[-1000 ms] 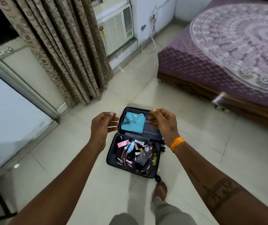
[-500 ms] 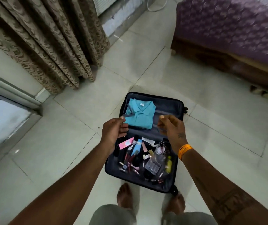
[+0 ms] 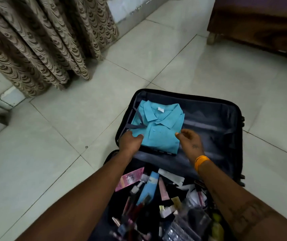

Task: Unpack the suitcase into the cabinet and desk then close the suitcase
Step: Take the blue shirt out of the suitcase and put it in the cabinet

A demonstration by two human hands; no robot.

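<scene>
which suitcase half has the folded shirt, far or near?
The far half: it holds only the teal polo shirt. The near half is full of small toiletries.

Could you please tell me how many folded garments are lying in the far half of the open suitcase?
1: a folded teal polo shirt lies at the left of the far half of the dark suitcase, between both hands. Anything beneath it would be hidden.

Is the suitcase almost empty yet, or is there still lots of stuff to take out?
Still lots. Done: the suitcase lies open on the floor. In hand: the left hand grips the edge of the folded blue shirt, and the right hand reaches for its other side. Left: the shirt and the whole pile of small bottles and tubes in the near half, then closing the case.
</scene>
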